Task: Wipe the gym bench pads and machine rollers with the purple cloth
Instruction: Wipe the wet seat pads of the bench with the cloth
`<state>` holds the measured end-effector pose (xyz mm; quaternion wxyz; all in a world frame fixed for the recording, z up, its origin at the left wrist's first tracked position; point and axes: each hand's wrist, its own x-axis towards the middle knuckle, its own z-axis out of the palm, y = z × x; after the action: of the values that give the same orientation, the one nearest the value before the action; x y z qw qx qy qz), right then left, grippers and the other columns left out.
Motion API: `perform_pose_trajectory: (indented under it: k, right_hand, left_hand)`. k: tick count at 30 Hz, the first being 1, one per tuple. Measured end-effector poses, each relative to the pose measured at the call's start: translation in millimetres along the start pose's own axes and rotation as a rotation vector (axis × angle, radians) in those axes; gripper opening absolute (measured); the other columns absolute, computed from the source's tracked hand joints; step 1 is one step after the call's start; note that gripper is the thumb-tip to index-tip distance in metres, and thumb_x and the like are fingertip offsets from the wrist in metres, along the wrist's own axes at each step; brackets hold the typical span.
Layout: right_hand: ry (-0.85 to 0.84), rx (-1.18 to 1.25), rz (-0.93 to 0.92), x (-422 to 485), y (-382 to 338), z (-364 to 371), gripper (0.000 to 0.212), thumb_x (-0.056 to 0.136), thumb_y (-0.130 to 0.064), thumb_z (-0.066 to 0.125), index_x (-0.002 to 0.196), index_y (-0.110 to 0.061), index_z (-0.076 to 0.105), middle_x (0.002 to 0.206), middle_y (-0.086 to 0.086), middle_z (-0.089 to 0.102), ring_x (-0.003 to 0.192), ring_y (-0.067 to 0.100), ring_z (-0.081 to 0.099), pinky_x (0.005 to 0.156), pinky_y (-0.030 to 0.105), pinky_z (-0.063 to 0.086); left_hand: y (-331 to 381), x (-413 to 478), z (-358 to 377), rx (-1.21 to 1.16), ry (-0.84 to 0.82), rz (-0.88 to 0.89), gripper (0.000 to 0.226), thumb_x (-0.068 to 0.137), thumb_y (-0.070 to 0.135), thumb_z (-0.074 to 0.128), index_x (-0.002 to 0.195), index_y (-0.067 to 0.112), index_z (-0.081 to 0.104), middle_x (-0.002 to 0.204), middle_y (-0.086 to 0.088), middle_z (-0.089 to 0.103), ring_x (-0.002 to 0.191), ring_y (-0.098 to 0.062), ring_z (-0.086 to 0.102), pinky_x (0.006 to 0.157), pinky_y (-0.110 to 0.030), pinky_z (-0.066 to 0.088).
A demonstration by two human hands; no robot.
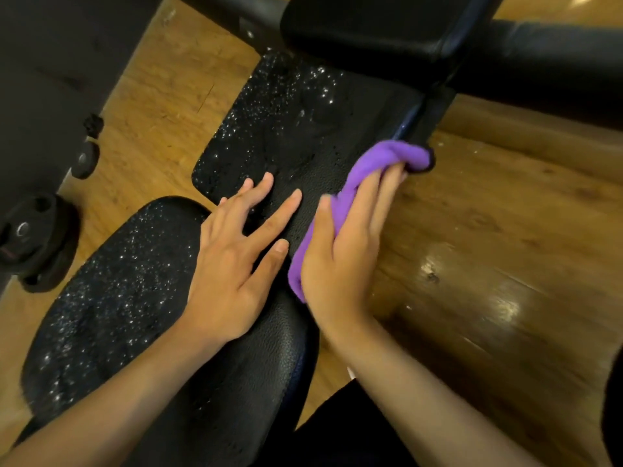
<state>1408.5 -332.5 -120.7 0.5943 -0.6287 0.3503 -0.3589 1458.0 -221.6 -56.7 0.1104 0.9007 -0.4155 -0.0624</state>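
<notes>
While the left hand point(236, 264) lies flat, fingers spread, bridging the gap between the near seat pad point(111, 298) and the middle pad point(286, 123), the right hand point(350, 244) presses the purple cloth point(387, 156) down on the middle pad's right edge. Right fingers are straight and held together over the cloth, with the thumb out on its left side. The cloth is bunched: one end pokes out past the fingertips at the pad's right edge, the other trails under the palm toward the near seat pad. Droplets point(269, 96) cover the left and far parts of the middle pad and the left half of the near seat pad. The strips beside the hands look dull, no beads. The far pad point(364, 28) sits beyond the middle pad, top of view, dry-looking. A black padded roller point(556, 62) runs off to the right behind it. Wood floor point(505, 264) is glossy, with light glare on the right. Weight plates point(30, 237) sit on the floor at left, beside a dark mat point(50, 79).
</notes>
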Motion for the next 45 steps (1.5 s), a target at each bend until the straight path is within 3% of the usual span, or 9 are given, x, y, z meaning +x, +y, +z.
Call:
perform_pose_trajectory:
  k: [5,11,15,20,23,29,34,40,45]
  right_hand:
    - [0.19,0.006,0.081,99,-10,-15,0.055,0.105,-0.02,0.048,0.157,-0.005,0.035,0.161,0.014,0.035,0.149,0.026,0.036,0.119,0.031,0.035]
    - [-0.069,-0.039,-0.136,-12,-2,-19,0.051,0.107,-0.014,0.043,0.154,0.001,0.034,0.163,0.003,0.023,0.157,0.032,0.011,0.128,0.029,0.011]
    - [-0.082,-0.164,-0.439,53,22,-59,0.033,0.1,-0.005,0.046,0.126,0.001,0.064,0.129,0.014,0.065,0.126,0.031,0.052,0.108,0.041,0.046]
    - [-0.562,-0.527,-0.683,135,-25,-88,0.034,0.097,-0.017,0.054,0.128,-0.004,0.06,0.115,0.011,0.058,0.103,0.026,0.056,0.088,0.045,0.049]
    - [-0.84,-0.592,-0.804,157,-47,-87,0.028,0.087,-0.022,0.046,0.108,-0.005,0.054,0.105,0.005,0.048,0.092,0.019,0.049,0.079,0.045,0.048]
    - [-0.852,-0.832,-1.081,206,-39,-84,0.042,0.095,-0.021,0.057,0.135,-0.009,0.064,0.144,0.014,0.053,0.128,0.034,0.044,0.101,0.046,0.045]
    - [-0.927,-0.925,-1.153,213,-48,-63,0.054,0.104,-0.03,0.046,0.153,-0.007,0.041,0.122,0.012,0.066,0.109,0.033,0.059,0.091,0.048,0.05]
    - [-1.054,-0.762,-1.343,230,-55,-57,0.032,0.102,-0.028,0.054,0.122,-0.008,0.069,0.138,0.015,0.062,0.121,0.034,0.06,0.096,0.047,0.051]
    - [-1.293,-0.983,-1.495,248,-45,-68,0.075,0.104,-0.054,0.029,0.159,-0.003,0.026,0.167,0.018,0.024,0.153,0.034,0.026,0.125,0.048,0.022]
  left_hand:
    - [0,3,-2,0.007,-0.001,0.012,0.05,0.108,0.041,0.034,0.158,0.035,0.037,0.169,0.003,0.028,0.159,-0.018,0.016,0.123,-0.058,0.016]
    - [-6,0,-1,0.011,-0.016,0.017,0.051,0.108,0.042,0.034,0.158,0.033,0.038,0.169,0.004,0.028,0.159,-0.019,0.016,0.122,-0.059,0.017]
    - [-12,-1,-2,0.014,-0.024,0.05,0.05,0.109,0.042,0.034,0.158,0.035,0.039,0.17,0.004,0.027,0.159,-0.021,0.017,0.122,-0.061,0.018]
    - [-7,-2,-2,0.04,-0.05,0.065,0.049,0.109,0.043,0.034,0.158,0.04,0.037,0.17,0.005,0.026,0.159,-0.021,0.016,0.126,-0.057,0.014]
    - [-2,-6,-4,0.041,-0.061,0.06,0.049,0.11,0.045,0.032,0.158,0.04,0.038,0.171,0.006,0.025,0.16,-0.02,0.015,0.126,-0.055,0.014]
    - [-3,0,-2,0.075,-0.04,0.044,0.05,0.111,0.046,0.027,0.16,0.044,0.032,0.171,0.005,0.024,0.159,-0.022,0.017,0.127,-0.051,0.012]
    - [-3,4,-4,0.11,-0.095,0.03,0.053,0.11,0.044,0.026,0.163,0.041,0.026,0.172,0.0,0.021,0.16,-0.027,0.016,0.126,-0.056,0.014]
    - [1,4,-13,0.095,-0.101,0.027,0.055,0.108,0.04,0.031,0.163,0.038,0.028,0.172,-0.001,0.02,0.16,-0.028,0.015,0.126,-0.055,0.012]
    - [7,11,-7,0.036,-0.063,-0.037,0.056,0.106,0.035,0.038,0.161,0.035,0.035,0.171,-0.002,0.022,0.16,-0.031,0.014,0.127,-0.054,0.008]
